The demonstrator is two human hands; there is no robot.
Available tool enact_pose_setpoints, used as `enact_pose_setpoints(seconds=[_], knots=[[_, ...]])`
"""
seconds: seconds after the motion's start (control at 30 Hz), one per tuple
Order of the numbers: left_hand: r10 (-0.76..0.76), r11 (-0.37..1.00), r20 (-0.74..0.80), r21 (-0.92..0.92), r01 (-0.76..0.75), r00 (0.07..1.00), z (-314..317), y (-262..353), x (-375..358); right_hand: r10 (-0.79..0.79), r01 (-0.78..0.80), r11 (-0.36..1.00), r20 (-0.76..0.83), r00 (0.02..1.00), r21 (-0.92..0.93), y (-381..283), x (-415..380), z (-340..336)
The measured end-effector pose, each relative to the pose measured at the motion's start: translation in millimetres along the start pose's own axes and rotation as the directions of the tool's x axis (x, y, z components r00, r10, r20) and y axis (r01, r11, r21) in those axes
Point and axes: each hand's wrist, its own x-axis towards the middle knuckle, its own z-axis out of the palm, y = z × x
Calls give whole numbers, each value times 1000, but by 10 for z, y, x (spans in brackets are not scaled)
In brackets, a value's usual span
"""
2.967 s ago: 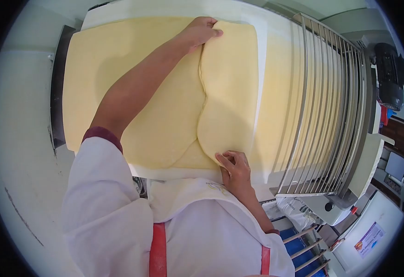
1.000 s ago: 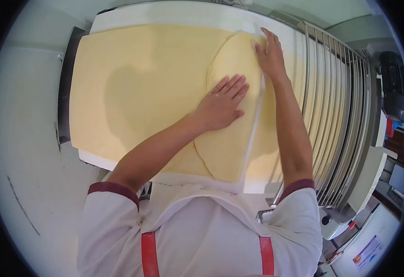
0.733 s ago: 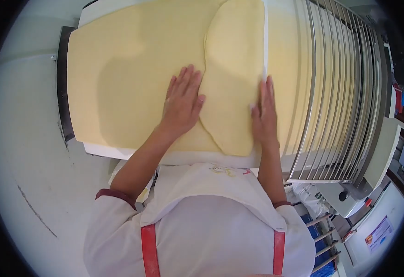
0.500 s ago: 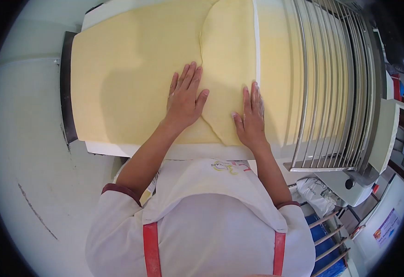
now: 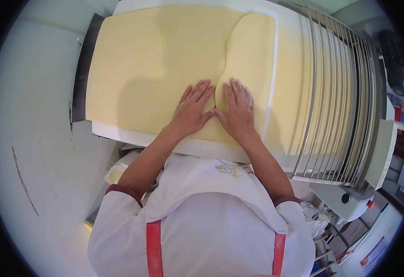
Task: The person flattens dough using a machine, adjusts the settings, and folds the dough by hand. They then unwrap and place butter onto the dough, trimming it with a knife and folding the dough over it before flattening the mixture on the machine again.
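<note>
A broad sheet of pale yellow dough (image 5: 137, 60) lies on a white belt, its right part folded over on itself as a flap (image 5: 253, 51). My left hand (image 5: 192, 108) rests flat on the sheet just left of the flap's uneven edge, fingers stretched out. On the near part of the flap lies my right hand (image 5: 238, 108), also flat with fingers extended. The two thumbs nearly meet at the fold's edge. Some white flour shows on my right fingers.
To the right, a metal bar guard (image 5: 326, 101) stands over the flour-dusted belt (image 5: 289, 83). A dark metal edge (image 5: 84, 69) borders the belt's left end, beside a pale wall (image 5: 36, 115). A white machine housing (image 5: 343, 203) sits at the lower right.
My right hand has moved left from the flap's right edge toward my left hand. My left hand has shifted slightly right and nearer to me. The camera view has tilted a little.
</note>
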Motion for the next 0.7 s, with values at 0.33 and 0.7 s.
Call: enact_pose_setpoints(seconds=[0.33,0.7], knots=[[-21,998,-94,-56,16,995,57,29,69,-59,108,953,-177,982,284,90,-77,-58],[83,966,16,247,-84,996,369,35,1180,245,-244,969,-68,967,28,447,-469,-207]])
